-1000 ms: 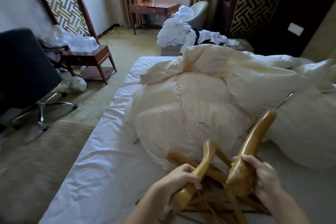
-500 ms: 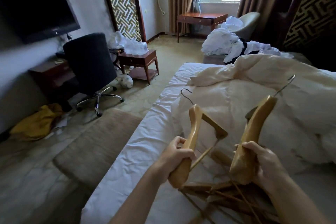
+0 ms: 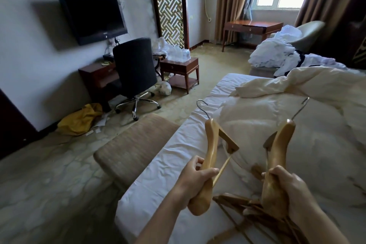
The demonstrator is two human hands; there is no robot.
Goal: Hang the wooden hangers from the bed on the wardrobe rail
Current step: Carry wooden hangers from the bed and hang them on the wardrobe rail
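Both hands are wrapped tight around wooden hangers, one apiece. My left hand (image 3: 195, 179) clamps the lower shoulder of the left hanger (image 3: 211, 156), thumb across the wood, with the thin crossbar running past my fingers and its wire hook (image 3: 202, 105) pointing up toward mid-frame. My right hand (image 3: 288, 190) is closed on the right hanger (image 3: 277, 166), whose hook (image 3: 301, 108) tips toward the upper right. Both hangers are lifted clear of the bed (image 3: 158, 174), at lower centre of the frame.

Below my wrists, at the bottom of the frame, the pile of remaining hangers (image 3: 245, 208) lies in a tangle on the sheet, bars and hooks crossed. The wardrobe rail is nowhere in view, so I judge the carry comes first.

What worries me:
- I hold each hanger by one end, so the free arm and hook swing wide; either could snag the rumpled duvet (image 3: 277, 125) as I turn.
- The left crossbar looks thin and sits under my grip; squeezing harder could pop it from its socket.
- The upholstered bench (image 3: 134, 150) sits against the bed at lower left, and the yellow bag (image 3: 81, 119) and papers lie on the floor at left. Any of these could trip me if the route goes that way.
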